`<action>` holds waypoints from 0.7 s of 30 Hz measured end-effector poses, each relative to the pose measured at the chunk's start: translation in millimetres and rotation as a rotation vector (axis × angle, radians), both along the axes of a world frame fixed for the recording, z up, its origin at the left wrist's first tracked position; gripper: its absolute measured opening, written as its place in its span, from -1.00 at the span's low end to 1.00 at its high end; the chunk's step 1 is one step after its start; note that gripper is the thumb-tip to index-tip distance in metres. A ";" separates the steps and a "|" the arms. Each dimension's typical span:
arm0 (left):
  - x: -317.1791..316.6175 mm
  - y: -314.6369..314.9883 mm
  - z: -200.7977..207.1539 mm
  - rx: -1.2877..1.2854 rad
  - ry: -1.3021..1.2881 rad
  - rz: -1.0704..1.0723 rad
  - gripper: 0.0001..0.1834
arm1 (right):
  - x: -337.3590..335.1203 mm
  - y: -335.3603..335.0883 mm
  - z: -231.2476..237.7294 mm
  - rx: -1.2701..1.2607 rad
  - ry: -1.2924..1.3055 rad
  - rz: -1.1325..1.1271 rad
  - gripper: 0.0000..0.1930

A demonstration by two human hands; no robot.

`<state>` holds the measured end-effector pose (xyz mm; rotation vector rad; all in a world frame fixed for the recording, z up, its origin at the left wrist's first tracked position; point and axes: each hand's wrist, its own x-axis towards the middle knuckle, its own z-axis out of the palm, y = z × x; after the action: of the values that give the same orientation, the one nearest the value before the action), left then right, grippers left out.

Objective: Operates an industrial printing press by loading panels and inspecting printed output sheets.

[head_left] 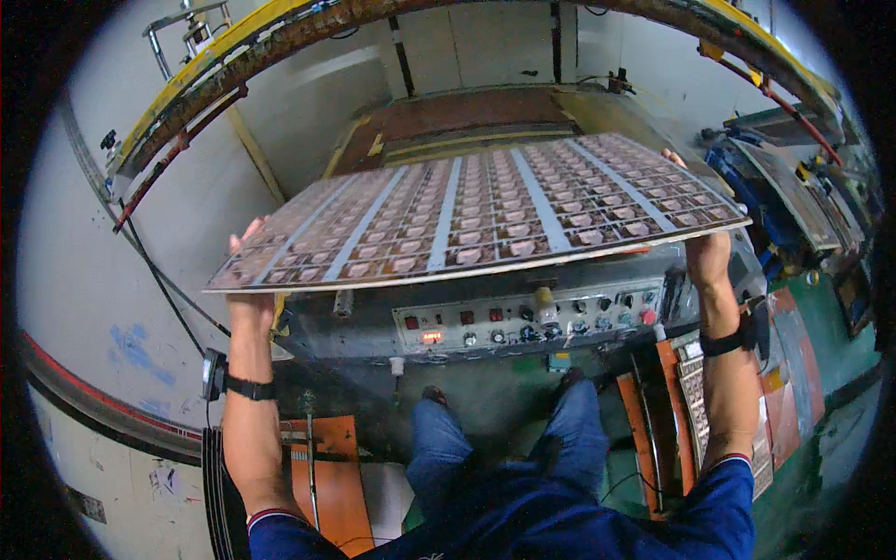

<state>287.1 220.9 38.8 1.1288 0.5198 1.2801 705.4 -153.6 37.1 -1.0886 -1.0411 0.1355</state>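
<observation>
A large flat board [485,210] is held up in front of me, its top covered with a repeated brown and pinkish printed pattern split by several pale blue strips. My left hand [250,304] grips its left edge, the palm underneath and some fingertips showing above. At the right edge my right hand [709,254] is closed on the board, with fingertips peeking over the far side. Most of the fingers are hidden by the board. It tilts slightly, the right end higher than the left.
Beyond the board lies a machine bed [457,114] under a curved yellow-edged frame [308,26]. Below the board runs a control panel [532,317] with knobs and buttons. Orange panels [331,476] stand low left; patterned sheets [691,392] lean low right. Cluttered racks [793,187] stand at right.
</observation>
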 end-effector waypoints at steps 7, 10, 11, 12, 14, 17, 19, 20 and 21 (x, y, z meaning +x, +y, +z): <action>70.3 71.4 -6.9 0.166 -0.010 -0.426 -0.48 | 85.3 28.9 26.2 -0.475 0.516 0.200 -0.52; 106.9 103.6 -8.4 0.238 0.323 -0.382 -0.57 | 129.3 66.5 8.4 -0.508 0.517 -0.019 -0.63; 119.0 113.7 -10.3 0.141 0.408 -0.360 -0.57 | 146.0 74.7 4.3 -0.520 0.463 -0.012 -0.63; 131.0 122.9 -13.8 0.064 0.469 -0.375 -0.57 | 163.7 81.3 1.2 -0.556 0.302 -0.127 -0.65; 154.4 141.5 -22.9 0.064 0.548 -0.314 -0.56 | 201.2 95.8 -5.3 -0.589 0.152 -0.276 -0.69; 181.0 167.6 -40.6 0.119 0.632 -0.314 -0.54 | 256.9 118.5 -17.1 -0.729 -0.294 -0.671 -0.68; 192.9 180.9 -52.0 0.176 0.697 -0.364 -0.52 | 290.8 131.3 -27.3 -0.671 -0.274 -0.479 -0.67; 196.4 186.4 -55.8 0.174 0.694 -0.347 -0.52 | 305.5 136.2 -32.6 -0.644 -0.316 -0.426 -0.67; 199.2 190.5 -58.8 0.245 0.733 -0.364 -0.50 | 318.5 140.9 -38.0 -0.653 -0.283 -0.411 -0.66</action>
<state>486.3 411.4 -20.1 1.8167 0.6594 0.5955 1024.0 -12.7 -1.0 -1.9382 -1.0229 -0.0173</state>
